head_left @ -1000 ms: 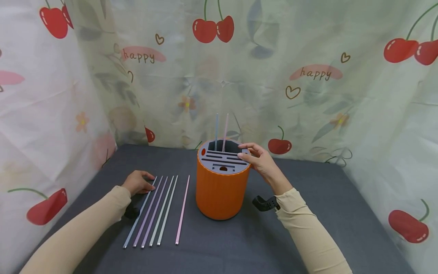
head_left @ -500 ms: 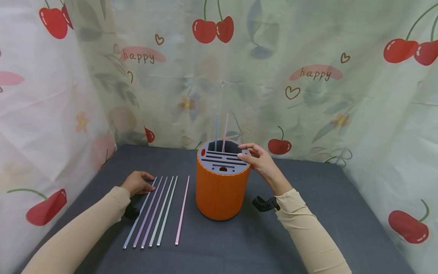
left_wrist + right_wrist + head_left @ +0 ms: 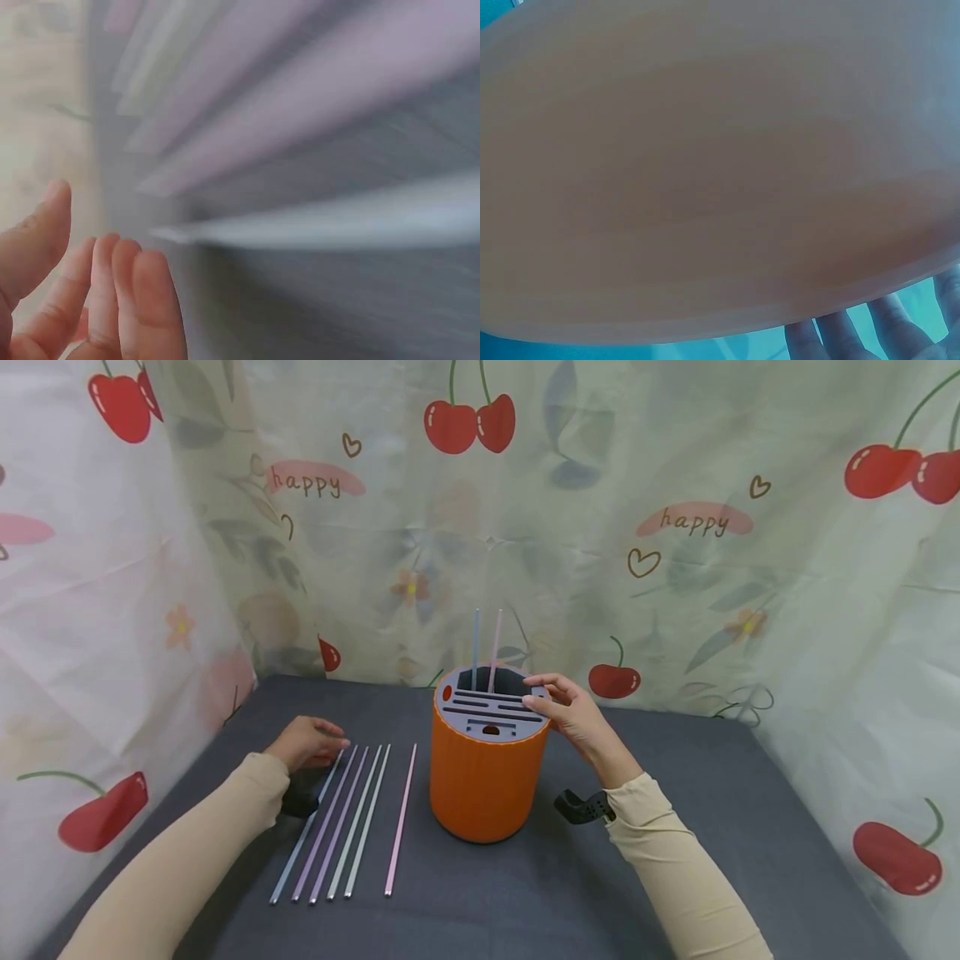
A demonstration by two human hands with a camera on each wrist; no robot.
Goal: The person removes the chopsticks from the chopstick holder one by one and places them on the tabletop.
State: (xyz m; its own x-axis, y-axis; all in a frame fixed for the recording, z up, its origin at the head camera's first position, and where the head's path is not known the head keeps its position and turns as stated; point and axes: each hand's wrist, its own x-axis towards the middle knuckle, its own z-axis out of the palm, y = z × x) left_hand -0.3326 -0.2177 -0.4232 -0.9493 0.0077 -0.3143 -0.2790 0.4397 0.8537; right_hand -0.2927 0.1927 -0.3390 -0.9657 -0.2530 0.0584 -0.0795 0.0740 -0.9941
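A blue metal chopstick lies leftmost in a row on the dark cloth. My left hand is just over its far end, fingers extended and holding nothing; in the left wrist view the fingertips are apart from the blurred blue chopstick. An orange utensil holder with a slotted grey top stands upright. My right hand grips the right side of its rim, thumb and index finger over the top. In the right wrist view the holder wall hides the fingertips.
Two purple chopsticks, two pale green chopsticks and a pink chopstick lie between my left hand and the holder. A blue chopstick and a pink chopstick stand in its rear compartment. A cherry-print curtain surrounds the table.
My left hand has come off the leftmost blue chopstick, rising slightly away and to the right as its thumb and fingers straightened. The right hand and holder have stayed put.
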